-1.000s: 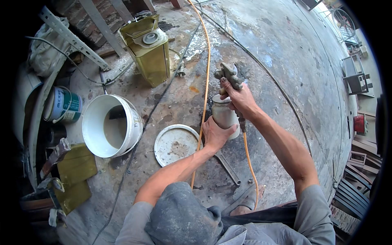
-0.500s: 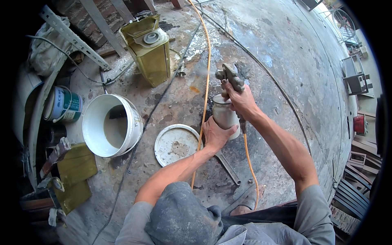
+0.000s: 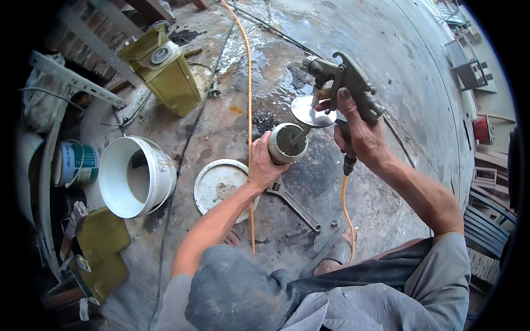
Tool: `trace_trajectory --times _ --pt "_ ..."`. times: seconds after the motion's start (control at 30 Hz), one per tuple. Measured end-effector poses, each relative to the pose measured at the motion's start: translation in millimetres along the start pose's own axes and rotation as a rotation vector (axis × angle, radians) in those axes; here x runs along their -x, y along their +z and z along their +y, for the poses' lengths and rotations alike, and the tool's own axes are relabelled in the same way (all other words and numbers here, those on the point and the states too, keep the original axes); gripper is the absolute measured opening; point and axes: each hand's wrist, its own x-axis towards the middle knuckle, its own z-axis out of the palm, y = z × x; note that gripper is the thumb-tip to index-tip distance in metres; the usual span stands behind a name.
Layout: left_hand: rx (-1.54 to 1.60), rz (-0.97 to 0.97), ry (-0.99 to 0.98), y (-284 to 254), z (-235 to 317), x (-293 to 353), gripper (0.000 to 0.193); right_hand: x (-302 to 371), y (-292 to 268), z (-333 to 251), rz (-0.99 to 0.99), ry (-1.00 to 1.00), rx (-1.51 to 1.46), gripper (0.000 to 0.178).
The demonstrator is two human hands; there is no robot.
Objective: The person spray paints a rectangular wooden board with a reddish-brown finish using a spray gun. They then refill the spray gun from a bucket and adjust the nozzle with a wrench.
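My left hand [image 3: 265,163] is wrapped round a pale metal paint cup [image 3: 277,142], tilted with its mouth toward the right; the inside looks grey. In my right hand [image 3: 361,132] is a metal spray gun [image 3: 353,83], gripped by its handle with the fingers by the trigger. A round shiny cup lid [image 3: 307,112] hangs under the gun, apart from the cup's rim. From the lid a thin suction tube [image 3: 300,135] reaches into the cup's mouth. An orange air hose [image 3: 345,198] joins the bottom of the gun's handle.
On the floor lie a round white bucket lid [image 3: 212,187] and an adjustable wrench [image 3: 295,205]. To the left stand a white bucket [image 3: 168,179] with murky liquid, a yellow-green square can [image 3: 174,83] and a labelled paint pail [image 3: 83,163]. A dark cable [image 3: 185,146] crosses the floor.
The spray gun with its lid has come up off the cup and moved right, baring the cup's mouth and the tube. The cup has tilted and shifted slightly up-left in view.
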Motion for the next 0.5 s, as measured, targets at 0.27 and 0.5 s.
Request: trace_trajectory --times 0.27,0.5 --pt "0.124 -0.067 -0.299 -58 46 17 0.09 12 -15 18 -0.078 -0.124 -0.148 0.039" --pt "0.803 -0.238 -0.711 -165 180 -42 0.079 -5 -9 44 -0.256 -0.488 0.005 0.05"
